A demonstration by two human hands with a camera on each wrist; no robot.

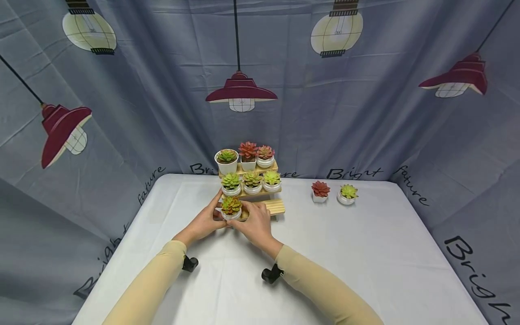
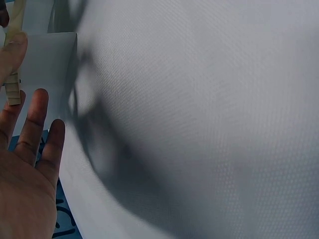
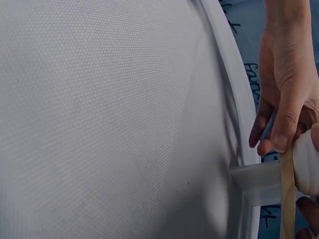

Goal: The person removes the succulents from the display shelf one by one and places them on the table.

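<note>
A small succulent in a ribbed white pot (image 1: 231, 208) sits at the left end of the lowest step of a wooden tiered plant stand (image 1: 274, 206). My right hand (image 1: 257, 223) pinches this pot, thumb at its front and fingers at its right side. At the step's left end, my left hand (image 1: 205, 222) grips the wood beside the pot. The left wrist view shows its thumb on the wooden end (image 2: 13, 92), other fingers spread. In the right wrist view the white pot (image 3: 305, 167) stands against the wooden strip (image 3: 287, 199), partly cut off.
Three potted succulents (image 1: 253, 183) line the middle step, and three more (image 1: 248, 155) line the top. To the right on the white table (image 1: 345, 253) stand a red succulent (image 1: 320, 191) and a light green succulent (image 1: 347, 194). A printed curtain (image 1: 292, 122) hangs behind.
</note>
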